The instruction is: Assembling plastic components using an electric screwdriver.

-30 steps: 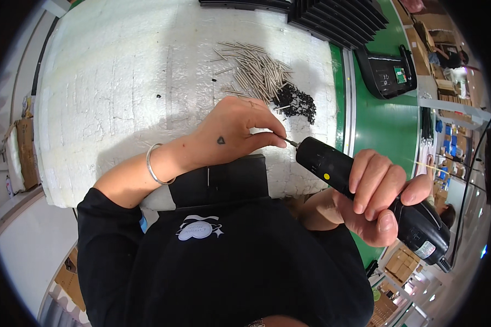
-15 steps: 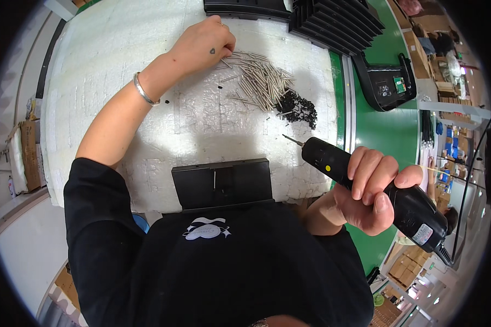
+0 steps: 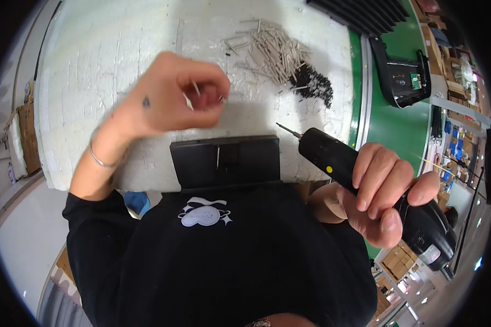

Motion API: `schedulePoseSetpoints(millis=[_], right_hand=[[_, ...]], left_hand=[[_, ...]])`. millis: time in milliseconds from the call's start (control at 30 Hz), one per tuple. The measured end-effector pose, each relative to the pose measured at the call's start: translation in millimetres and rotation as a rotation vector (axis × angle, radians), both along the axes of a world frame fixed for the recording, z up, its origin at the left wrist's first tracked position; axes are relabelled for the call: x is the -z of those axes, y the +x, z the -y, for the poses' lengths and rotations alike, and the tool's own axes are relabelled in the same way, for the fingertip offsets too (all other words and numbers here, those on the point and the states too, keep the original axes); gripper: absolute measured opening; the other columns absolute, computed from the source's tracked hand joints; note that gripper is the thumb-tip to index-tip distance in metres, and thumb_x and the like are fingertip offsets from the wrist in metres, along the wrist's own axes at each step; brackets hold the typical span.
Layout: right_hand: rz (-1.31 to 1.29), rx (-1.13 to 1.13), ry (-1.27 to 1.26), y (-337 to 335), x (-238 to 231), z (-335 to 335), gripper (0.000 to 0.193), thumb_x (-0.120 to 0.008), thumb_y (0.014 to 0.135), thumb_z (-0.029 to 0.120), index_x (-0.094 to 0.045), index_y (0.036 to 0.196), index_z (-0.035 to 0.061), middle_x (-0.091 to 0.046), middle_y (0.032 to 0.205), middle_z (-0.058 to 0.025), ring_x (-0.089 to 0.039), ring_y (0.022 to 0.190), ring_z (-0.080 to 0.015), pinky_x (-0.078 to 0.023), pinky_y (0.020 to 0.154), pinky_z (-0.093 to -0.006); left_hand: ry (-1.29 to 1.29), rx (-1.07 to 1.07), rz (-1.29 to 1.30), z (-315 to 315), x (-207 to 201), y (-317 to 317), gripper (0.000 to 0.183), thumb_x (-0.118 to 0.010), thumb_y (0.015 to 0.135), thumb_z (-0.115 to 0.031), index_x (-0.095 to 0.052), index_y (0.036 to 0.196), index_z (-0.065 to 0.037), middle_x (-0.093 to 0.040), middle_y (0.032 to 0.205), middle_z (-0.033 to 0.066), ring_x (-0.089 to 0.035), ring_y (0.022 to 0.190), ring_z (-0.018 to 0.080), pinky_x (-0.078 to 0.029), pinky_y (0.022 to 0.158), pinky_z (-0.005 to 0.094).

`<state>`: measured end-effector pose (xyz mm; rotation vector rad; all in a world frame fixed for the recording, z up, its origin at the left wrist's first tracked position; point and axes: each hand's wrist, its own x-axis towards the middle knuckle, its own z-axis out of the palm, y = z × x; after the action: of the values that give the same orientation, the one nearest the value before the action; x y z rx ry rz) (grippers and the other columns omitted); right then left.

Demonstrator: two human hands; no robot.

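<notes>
My left hand, a little blurred, hovers above the white surface just beyond a black panel. Its fingers are curled, with a thin silver metal pin showing among them. My right hand is wrapped around a black electric screwdriver, whose bit points left over the surface. The black panel lies against my shirt, and one silver pin rests upright on it. Farther off are a heap of silver metal pins and a pile of small black screws.
White padding covers the work surface, beside a green table on the right. A stack of black ribbed parts stands at the far right. Near it sits a black housing with a small green circuit board.
My left hand has come back from the pin heap toward the panel, carrying a pin. My right hand still grips the screwdriver, and the whole view has shifted slightly.
</notes>
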<state>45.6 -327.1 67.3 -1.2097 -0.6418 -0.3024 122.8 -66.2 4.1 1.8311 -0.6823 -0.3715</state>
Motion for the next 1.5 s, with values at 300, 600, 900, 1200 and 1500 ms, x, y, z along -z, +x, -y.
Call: schedulePoseSetpoints(millis=[300, 600, 900, 1200, 1500], right_hand=[[0.020, -0.276, -0.129, -6.2, 12.7, -21.5, 0.034, -0.076, 0.083, 0.016, -0.045, 0.098, 0.0148, -0.059, 0.062, 0.0053, -0.056, 0.051, -0.0062, -0.048, 0.053, -0.0195], [0.005, -0.314, -0.174, -7.5, 20.5, -31.5, 0.035, -0.074, 0.082, 0.013, -0.045, 0.101, 0.0139, -0.061, 0.066, 0.0037, -0.057, 0.053, -0.0085, -0.050, 0.054, -0.0226], [0.000, -0.278, -0.139, -7.8, 29.4, -37.7, 0.034, -0.071, 0.081, 0.009, -0.044, 0.101, 0.0132, -0.059, 0.065, 0.0038, -0.056, 0.052, -0.0089, -0.049, 0.052, -0.0235], [-0.035, -0.303, -0.173, -3.7, 18.4, -45.1, 0.033, -0.070, 0.081, 0.009, -0.044, 0.100, 0.0133, -0.058, 0.064, 0.0039, -0.055, 0.050, -0.0084, -0.048, 0.050, -0.0232], [-0.067, -0.300, -0.193, -2.7, 16.6, -50.1, 0.032, -0.070, 0.080, 0.009, -0.044, 0.098, 0.0142, -0.058, 0.063, 0.0042, -0.055, 0.049, -0.0080, -0.048, 0.051, -0.0230]], left_hand=[[0.012, -0.169, 0.324, 3.9, 25.0, -73.8, 0.023, -0.077, 0.061, 0.005, -0.072, 0.082, -0.005, -0.064, 0.079, 0.0042, -0.059, 0.071, 0.0207, -0.047, 0.062, 0.0305], [0.054, -0.240, 0.394, 5.3, 40.0, -82.5, 0.020, -0.080, 0.061, -0.002, -0.074, 0.079, -0.007, -0.062, 0.075, 0.0018, -0.057, 0.068, 0.0183, -0.047, 0.056, 0.0294], [0.060, -0.246, 0.413, 5.1, 43.0, -84.5, 0.021, -0.079, 0.061, -0.001, -0.073, 0.080, -0.006, -0.061, 0.074, 0.0024, -0.057, 0.069, 0.0201, -0.048, 0.056, 0.0299], [0.009, -0.254, 0.406, 2.4, 41.6, -85.7, 0.023, -0.079, 0.062, 0.002, -0.071, 0.082, -0.005, -0.060, 0.074, 0.0026, -0.057, 0.068, 0.0209, -0.047, 0.056, 0.0310], [-0.015, -0.251, 0.402, 0.9, 43.5, -86.1, 0.023, -0.079, 0.061, 0.003, -0.070, 0.082, -0.005, -0.059, 0.074, 0.0023, -0.056, 0.068, 0.0209, -0.046, 0.055, 0.0304]])
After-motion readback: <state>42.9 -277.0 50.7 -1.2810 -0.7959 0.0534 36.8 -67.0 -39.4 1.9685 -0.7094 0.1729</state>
